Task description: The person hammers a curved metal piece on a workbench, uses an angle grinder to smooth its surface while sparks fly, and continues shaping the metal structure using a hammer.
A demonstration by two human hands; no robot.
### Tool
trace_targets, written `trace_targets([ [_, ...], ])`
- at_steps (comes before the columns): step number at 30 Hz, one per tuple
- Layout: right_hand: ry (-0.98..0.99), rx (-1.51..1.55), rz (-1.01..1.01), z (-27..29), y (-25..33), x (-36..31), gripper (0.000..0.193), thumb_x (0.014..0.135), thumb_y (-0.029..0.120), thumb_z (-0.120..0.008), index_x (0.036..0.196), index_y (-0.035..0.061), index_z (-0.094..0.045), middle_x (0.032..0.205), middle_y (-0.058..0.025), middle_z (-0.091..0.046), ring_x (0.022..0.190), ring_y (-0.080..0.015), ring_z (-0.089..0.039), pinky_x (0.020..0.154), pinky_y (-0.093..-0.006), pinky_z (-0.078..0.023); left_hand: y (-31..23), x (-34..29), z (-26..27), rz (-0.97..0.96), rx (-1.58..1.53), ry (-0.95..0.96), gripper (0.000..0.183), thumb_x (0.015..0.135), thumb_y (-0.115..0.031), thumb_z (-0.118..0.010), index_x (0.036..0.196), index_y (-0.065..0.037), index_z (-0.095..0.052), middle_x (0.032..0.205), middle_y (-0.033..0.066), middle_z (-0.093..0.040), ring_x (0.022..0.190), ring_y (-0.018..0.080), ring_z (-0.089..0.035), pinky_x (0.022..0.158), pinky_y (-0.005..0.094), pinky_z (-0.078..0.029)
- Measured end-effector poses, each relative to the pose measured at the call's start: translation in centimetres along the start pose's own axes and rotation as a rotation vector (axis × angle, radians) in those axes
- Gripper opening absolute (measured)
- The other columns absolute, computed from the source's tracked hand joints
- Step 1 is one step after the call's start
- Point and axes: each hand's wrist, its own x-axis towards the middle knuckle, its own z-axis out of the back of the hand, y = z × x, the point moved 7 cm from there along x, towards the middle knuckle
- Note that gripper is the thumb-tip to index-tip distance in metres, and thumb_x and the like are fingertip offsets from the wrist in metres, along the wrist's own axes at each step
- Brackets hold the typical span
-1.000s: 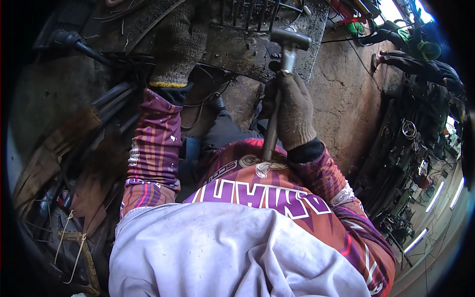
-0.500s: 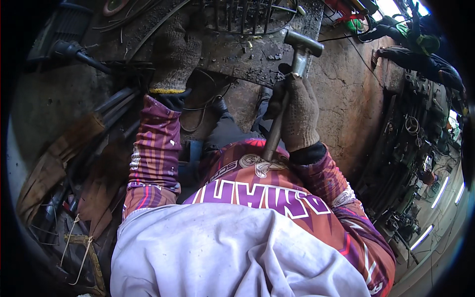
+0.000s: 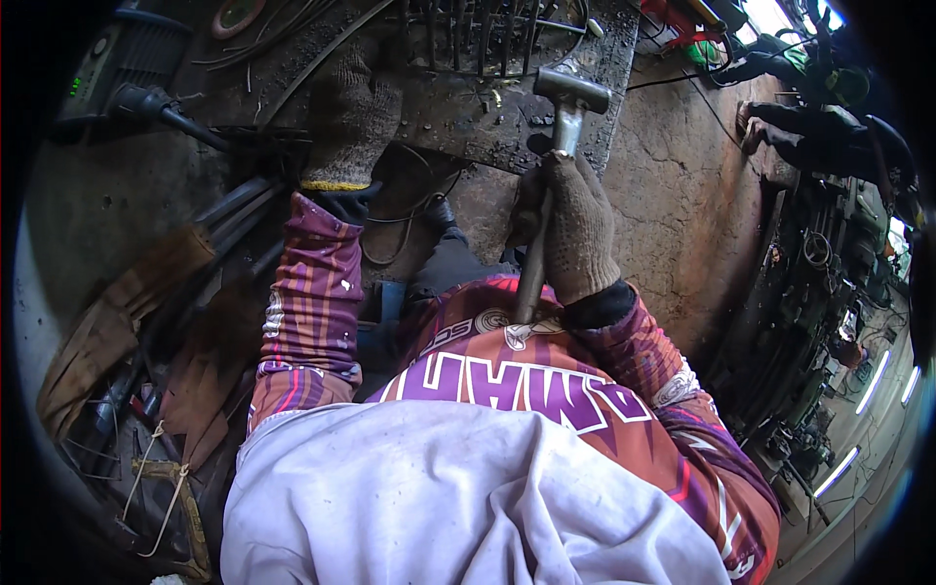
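Observation:
My right hand (image 3: 575,229), in a grubby knit glove, is closed around the handle of a metal hammer (image 3: 570,93). The hammer head is up near the right edge of a dark, scorched steel worktable (image 3: 468,112). My left hand (image 3: 351,117), gloved too, lies flat on the table's near edge. Just beyond both hands a dark metal grille of upright bars (image 3: 478,34) lies on the tabletop. My sleeves are purple and orange, and a white apron covers my lap.
A welding machine with a green light (image 3: 97,63) and a thick cable (image 3: 161,105) stand at the far left. Bars, straps and scrap (image 3: 146,322) pile up on the floor at left. Machinery and tools (image 3: 819,283) line the right side. Cables hang under the table.
The hammer head has dropped from its raised position toward the table's right edge, and my right hand has moved down with it. My left hand has stayed on the table.

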Motion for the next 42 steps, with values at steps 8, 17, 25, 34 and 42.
trace_targets([
  [8,0.042,-0.123,-0.027,-1.2,0.3,0.9,0.029,0.105,0.030,-0.051,0.123,0.0072,-0.056,0.080,-0.0037,-0.059,0.058,-0.0125,-0.057,0.048,-0.0277,-0.050,-2.8,0.2,0.2,-0.165,0.135,0.008,0.033,0.100,-0.036,-0.063,0.113,-0.006,-0.069,0.101,0.0168,-0.072,0.094,0.0360,-0.070,0.079,0.0424,-0.054],
  [17,-0.121,0.116,0.045,1.2,0.4,0.0,0.025,0.104,0.030,-0.052,0.119,0.0104,-0.056,0.081,-0.0046,-0.061,0.057,-0.0142,-0.060,0.047,-0.0287,-0.051,-1.4,-0.3,-1.5,-0.232,0.570,0.158,0.040,0.096,-0.022,-0.061,0.136,-0.015,-0.060,0.119,0.0166,-0.067,0.101,0.0336,-0.068,0.085,0.0411,-0.056],
  [25,0.007,0.001,-0.079,0.1,-0.7,0.7,0.031,0.104,0.031,-0.053,0.127,0.0102,-0.056,0.083,-0.0037,-0.058,0.059,-0.0149,-0.057,0.049,-0.0308,-0.050,-1.7,0.3,-0.4,-0.063,-0.044,-0.008,0.037,0.101,-0.040,-0.063,0.110,-0.006,-0.072,0.095,0.0135,-0.074,0.085,0.0316,-0.071,0.075,0.0390,-0.053],
  [34,0.114,-0.073,0.029,1.2,3.0,-0.5,0.031,0.103,0.029,-0.058,0.126,0.0086,-0.055,0.082,-0.0028,-0.060,0.060,-0.0130,-0.058,0.054,-0.0274,-0.051,-2.8,0.1,0.5,0.039,0.179,0.102,0.052,0.094,-0.056,-0.064,0.102,-0.005,-0.073,0.093,0.0182,-0.073,0.087,0.0414,-0.070,0.071,0.0434,-0.055],
  [42,0.347,-0.952,0.743,4.6,10.9,1.6,0.045,0.097,0.012,-0.065,0.139,0.0034,-0.054,0.101,-0.0114,-0.068,0.087,-0.0202,-0.068,0.076,-0.0336,-0.055,-4.8,1.3,1.1,0.293,0.111,0.191,0.067,0.095,-0.069,-0.051,0.102,-0.005,-0.073,0.092,0.0267,-0.071,0.096,0.0479,-0.068,0.080,0.0540,-0.055],
])
